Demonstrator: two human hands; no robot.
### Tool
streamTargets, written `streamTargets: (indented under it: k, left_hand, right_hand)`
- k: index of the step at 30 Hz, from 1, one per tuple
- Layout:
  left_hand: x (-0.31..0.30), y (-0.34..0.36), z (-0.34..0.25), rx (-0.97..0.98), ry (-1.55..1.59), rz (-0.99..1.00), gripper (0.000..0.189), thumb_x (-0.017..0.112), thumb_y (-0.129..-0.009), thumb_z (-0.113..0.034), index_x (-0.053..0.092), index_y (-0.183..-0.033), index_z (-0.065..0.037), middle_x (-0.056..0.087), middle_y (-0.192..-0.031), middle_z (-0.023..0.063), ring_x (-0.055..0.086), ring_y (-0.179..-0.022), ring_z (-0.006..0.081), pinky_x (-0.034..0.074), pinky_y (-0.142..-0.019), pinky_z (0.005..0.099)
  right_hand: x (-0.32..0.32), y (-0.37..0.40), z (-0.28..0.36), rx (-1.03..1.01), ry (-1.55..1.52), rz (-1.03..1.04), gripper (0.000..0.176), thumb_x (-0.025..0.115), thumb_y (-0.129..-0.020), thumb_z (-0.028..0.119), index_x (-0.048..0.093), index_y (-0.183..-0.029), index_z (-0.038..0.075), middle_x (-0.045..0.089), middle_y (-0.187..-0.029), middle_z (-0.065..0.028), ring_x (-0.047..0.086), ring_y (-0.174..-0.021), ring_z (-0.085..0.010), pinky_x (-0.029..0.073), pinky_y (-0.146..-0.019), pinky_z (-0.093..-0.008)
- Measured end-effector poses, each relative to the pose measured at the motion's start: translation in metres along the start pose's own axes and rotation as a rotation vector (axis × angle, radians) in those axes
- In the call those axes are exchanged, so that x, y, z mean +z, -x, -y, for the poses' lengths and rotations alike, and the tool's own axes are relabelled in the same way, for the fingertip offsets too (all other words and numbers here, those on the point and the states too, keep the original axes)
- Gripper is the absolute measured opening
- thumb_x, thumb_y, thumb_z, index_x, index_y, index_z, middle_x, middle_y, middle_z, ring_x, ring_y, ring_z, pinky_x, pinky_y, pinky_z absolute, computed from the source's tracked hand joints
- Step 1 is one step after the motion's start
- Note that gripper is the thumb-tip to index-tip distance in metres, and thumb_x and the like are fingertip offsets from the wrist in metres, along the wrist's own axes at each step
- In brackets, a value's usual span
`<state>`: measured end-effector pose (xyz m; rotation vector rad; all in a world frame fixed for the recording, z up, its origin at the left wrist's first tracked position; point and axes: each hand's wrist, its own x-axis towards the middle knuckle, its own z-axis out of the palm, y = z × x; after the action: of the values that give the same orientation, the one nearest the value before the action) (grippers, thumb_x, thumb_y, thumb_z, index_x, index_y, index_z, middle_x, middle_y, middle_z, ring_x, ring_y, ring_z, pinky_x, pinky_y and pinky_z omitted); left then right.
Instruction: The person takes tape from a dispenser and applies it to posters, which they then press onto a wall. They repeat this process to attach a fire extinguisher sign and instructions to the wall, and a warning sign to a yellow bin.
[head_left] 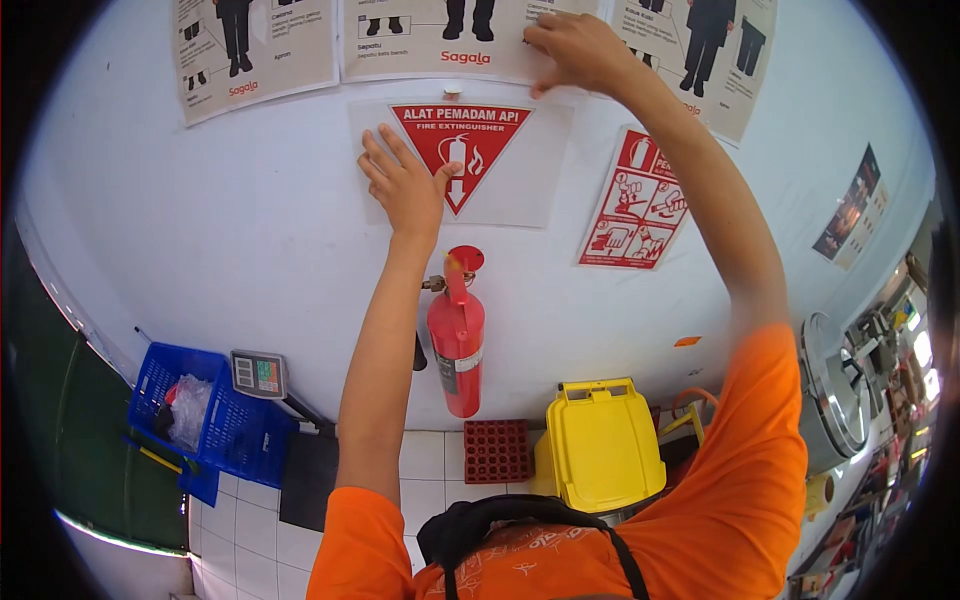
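My left hand (405, 190) lies with fingers spread on the left part of a laminated fire extinguisher sign (485, 160), a red triangle on a clear sheet against the wall. Higher up, my right hand (585, 55) reaches to the lower right of the middle clothing poster (420, 58), thumb and fingers apart. Whether its fingertips press on the paper is hard to tell. A small white piece (453, 93) sits on the wall just above the sign. Below my left hand is a red fire extinguisher (458, 350) on the wall.
A red instruction sign (630, 215) is on the wall beside my right forearm. Below stand a yellow lidded bin (605, 445), a dark red crate (497, 452), blue baskets (260, 435) and a scale (259, 374). Steel equipment (835, 390) is at right.
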<state>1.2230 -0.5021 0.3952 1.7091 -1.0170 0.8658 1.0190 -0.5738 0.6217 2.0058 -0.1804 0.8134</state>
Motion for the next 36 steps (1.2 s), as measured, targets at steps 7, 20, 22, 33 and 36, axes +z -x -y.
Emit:
streamTargets:
  k: [7,20,22,33,36]
  left_hand:
    - [0.007,0.001,0.004,0.052,0.003,-0.013,0.12,0.072,-0.071,-0.064,0.014,-0.146,0.009,0.016,-0.148,0.034,0.028,-0.13,0.0545,0.047,-0.092,0.0607]
    - [-0.019,-0.004,0.018,0.089,0.294,0.076,0.102,0.076,-0.077,-0.045,0.021,-0.144,0.01,0.019,-0.148,0.0303,0.023,-0.134,0.0505,0.029,-0.109,0.057]
    - [-0.004,-0.005,0.036,0.189,0.321,0.005,0.091,0.074,-0.08,-0.036,0.025,-0.143,0.008,0.025,-0.149,0.0288,0.023,-0.138,0.046,0.024,-0.114,0.0526]
    - [0.008,-0.002,0.041,0.453,0.046,-0.052,0.064,0.069,-0.085,-0.035,0.046,-0.132,0.001,0.048,-0.134,0.0241,0.039,-0.131,0.0411,0.035,-0.106,0.0507]
    - [0.016,-0.011,0.067,0.498,0.058,-0.059,0.067,0.068,-0.084,-0.037,0.044,-0.132,0.003,0.047,-0.135,0.0238,0.04,-0.13,0.0399,0.035,-0.105,0.0503]
  right_hand:
    - [0.016,0.014,-0.004,-0.07,-0.108,-0.104,0.053,0.073,-0.07,0.057,0.07,-0.082,0.006,0.065,-0.071,-0.0154,0.065,-0.072,-0.037,0.051,-0.066,-0.0463]
    - [0.007,0.236,0.244,1.172,-0.77,-0.193,0.026,0.05,-0.1,0.023,0.057,-0.089,0.001,0.055,-0.066,-0.0171,0.05,-0.054,-0.0291,0.041,-0.054,-0.0391]
    - [-0.006,0.313,0.316,1.515,-0.857,0.06,0.051,0.05,-0.1,0.035,0.05,-0.065,-0.002,0.047,-0.056,-0.0181,0.043,-0.051,-0.0218,0.038,-0.053,-0.0397]
    - [-0.311,0.708,0.639,2.032,-0.494,1.05,0.034,0.063,-0.085,0.033,0.064,-0.103,0.004,0.067,-0.101,-0.0223,0.063,-0.097,-0.0411,0.05,-0.084,-0.0467]
    - [-0.388,0.724,0.682,2.203,-0.468,1.567,0.041,0.053,-0.088,0.035,0.066,-0.102,-0.001,0.068,-0.093,-0.0255,0.064,-0.094,-0.0451,0.051,-0.086,-0.0487]
